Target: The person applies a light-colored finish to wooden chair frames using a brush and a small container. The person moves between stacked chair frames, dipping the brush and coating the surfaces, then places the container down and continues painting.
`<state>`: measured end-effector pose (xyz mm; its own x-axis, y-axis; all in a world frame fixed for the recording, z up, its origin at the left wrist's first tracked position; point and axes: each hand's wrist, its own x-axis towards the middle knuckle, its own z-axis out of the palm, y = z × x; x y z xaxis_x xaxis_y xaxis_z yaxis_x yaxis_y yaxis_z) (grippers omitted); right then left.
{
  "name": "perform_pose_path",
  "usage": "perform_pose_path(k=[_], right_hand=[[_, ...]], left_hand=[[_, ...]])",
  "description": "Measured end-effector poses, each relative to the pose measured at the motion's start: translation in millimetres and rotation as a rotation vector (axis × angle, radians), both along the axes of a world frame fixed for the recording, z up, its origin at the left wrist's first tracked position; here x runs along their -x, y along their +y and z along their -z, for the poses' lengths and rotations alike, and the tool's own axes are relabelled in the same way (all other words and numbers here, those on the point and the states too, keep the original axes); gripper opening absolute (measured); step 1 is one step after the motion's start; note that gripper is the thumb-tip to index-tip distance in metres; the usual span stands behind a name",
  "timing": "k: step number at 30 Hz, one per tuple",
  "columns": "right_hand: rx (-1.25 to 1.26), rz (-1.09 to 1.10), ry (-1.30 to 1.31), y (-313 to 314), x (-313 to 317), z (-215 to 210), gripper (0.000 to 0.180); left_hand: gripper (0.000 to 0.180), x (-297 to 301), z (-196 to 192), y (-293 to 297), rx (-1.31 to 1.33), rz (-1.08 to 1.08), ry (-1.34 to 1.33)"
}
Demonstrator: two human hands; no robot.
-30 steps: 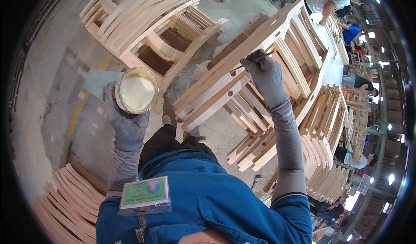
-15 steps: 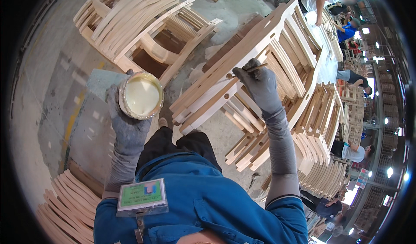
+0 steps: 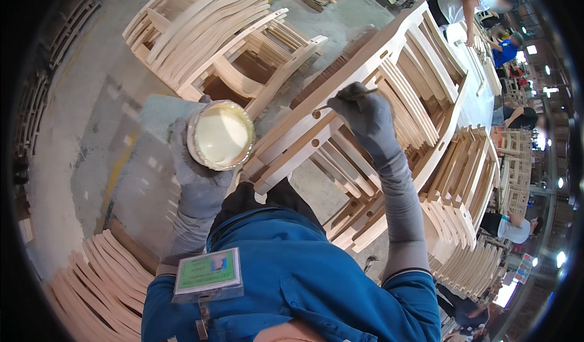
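Note:
My left hand (image 3: 198,184), in a grey glove, is closed around a round tub (image 3: 220,136) of pale cream liquid, its rim coated with dried drips. My gloved right hand (image 3: 369,120) pinches a thin stick-like tool (image 3: 364,92); whether it ends in bristles cannot be made out. The tool's tip points at a round hole near the end of a pale wooden chair-like frame (image 3: 359,67). This frame lies on a stack of similar frames, just left of and below my right hand. A second wooden piece (image 3: 292,159) with a hole lies beneath it.
More stacked wooden frames (image 3: 243,89) stand at the far left. Curved wooden slats (image 3: 103,269) are piled at the near left. Further frames (image 3: 462,178) crowd the right side. A co-worker in a white shirt (image 3: 465,1) stands at the far right, with others beyond.
The view has shifted, so most of the scene sits farther right. My left hand and the tub appear nearer the frame stack. My right hand stays by the hole with the tool.

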<state>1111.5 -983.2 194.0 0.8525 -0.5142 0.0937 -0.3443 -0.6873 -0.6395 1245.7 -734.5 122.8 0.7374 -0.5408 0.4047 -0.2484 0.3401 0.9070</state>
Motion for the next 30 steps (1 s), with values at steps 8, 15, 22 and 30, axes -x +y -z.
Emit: perform_pose_path(k=[8, 15, 22, 30], right_hand=[[-0.568, -0.061, -0.662, 39.7, 62.1, -66.5, 0.019], [-0.394, -0.168, -0.699, 61.1, 72.7, -33.9, 0.034], [-0.521, -0.312, -0.640, 68.8, 100.3, -51.1, 0.028], [-0.724, -0.227, -0.804, 62.8, 84.2, -34.0, 0.026]], left_hand=[[0.077, 22.3, -37.3, -41.7, -0.095, 0.137, 0.038], [0.047, 45.0, -50.8, -80.0, 0.301, 0.257, 0.253], [0.053, 37.2, -42.8, -98.9, 0.755, 0.468, 0.833], [0.060, 36.2, -68.5, -103.1, 0.406, 0.294, 0.581]])
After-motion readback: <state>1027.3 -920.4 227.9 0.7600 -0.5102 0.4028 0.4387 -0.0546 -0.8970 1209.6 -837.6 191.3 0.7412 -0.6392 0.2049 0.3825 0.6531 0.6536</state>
